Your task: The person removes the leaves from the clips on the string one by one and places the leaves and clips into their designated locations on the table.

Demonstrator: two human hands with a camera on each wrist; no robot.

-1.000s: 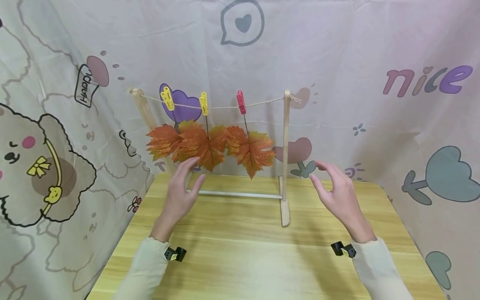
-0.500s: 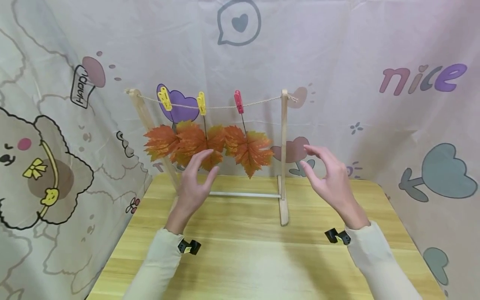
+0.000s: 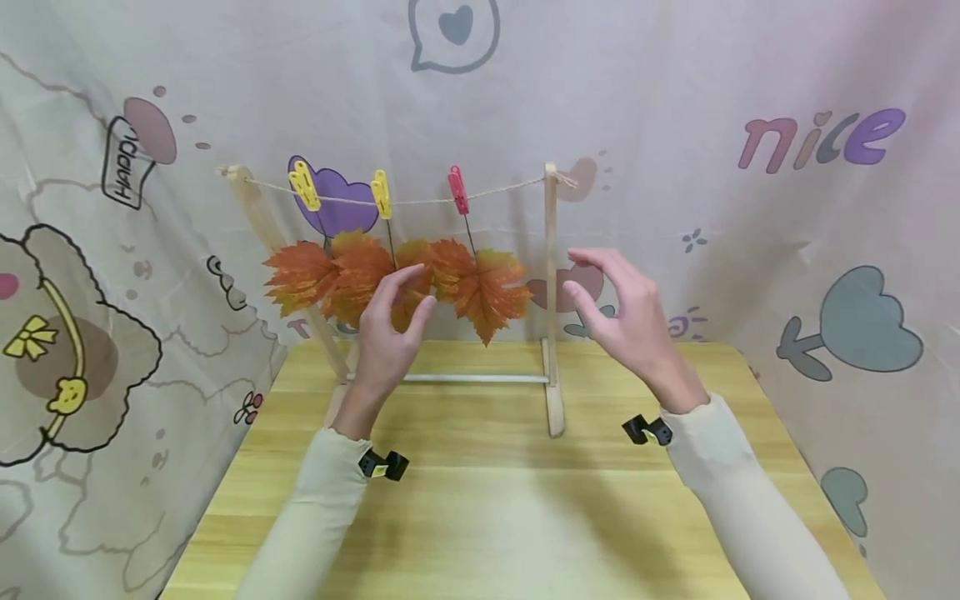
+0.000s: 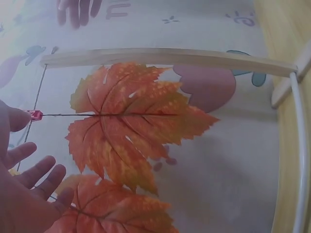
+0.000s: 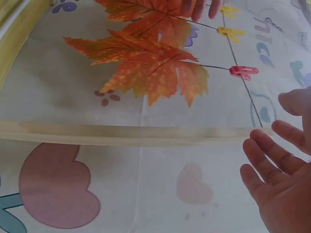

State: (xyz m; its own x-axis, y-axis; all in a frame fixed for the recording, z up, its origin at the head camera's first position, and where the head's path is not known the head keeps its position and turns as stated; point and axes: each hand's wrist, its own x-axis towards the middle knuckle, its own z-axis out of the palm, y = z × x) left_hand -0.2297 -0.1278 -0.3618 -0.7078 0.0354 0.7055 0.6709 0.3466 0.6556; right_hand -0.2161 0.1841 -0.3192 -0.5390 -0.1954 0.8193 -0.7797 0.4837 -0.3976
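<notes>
Three orange maple leaves hang by their stems from a string on a wooden frame. Two yellow clips (image 3: pixel 381 194) hold the left and middle leaves, and a pink clip (image 3: pixel 458 191) holds the right leaf (image 3: pixel 483 287). My left hand (image 3: pixel 390 333), fingers apart and bent a little, is in front of the middle leaf (image 3: pixel 360 271) and holds nothing. To the right of the frame's right post (image 3: pixel 551 275), my right hand (image 3: pixel 626 312) is raised with thumb and fingers apart, also empty. The right wrist view shows its spread fingers near the post (image 5: pixel 146 135).
The frame's white lower bar (image 3: pixel 472 378) runs between its feet near the back of the wooden table (image 3: pixel 480 517). A printed cloth (image 3: pixel 660 108) hangs behind and at the left side. Each wrist wears a small black camera.
My left hand has moved right and up, from the frame's left side to the middle leaf. My right hand has moved left and up, closer to the right post. The head view has shifted slightly.
</notes>
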